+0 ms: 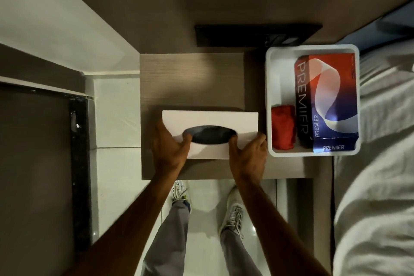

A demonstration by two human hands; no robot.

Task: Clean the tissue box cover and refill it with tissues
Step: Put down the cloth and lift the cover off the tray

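Note:
A white tissue box cover (210, 120) with a dark oval slot on top sits on the wooden bedside table (190, 78), near its front edge. My left hand (169, 151) grips the cover's left end, thumb at the slot's left rim. My right hand (247, 154) grips the right end, thumb at the slot's right rim. No tissue shows in the slot. A red and blue Premier tissue box (329, 98) lies in a white tray (268, 87) to the right, with a folded red cloth (282, 126) beside it.
A bed with white linen (380, 163) runs along the right side. A dark panel (257, 34) sits on the wall behind the table. White floor tiles (114, 119) lie left of the table, and my feet (233, 213) stand in front of it.

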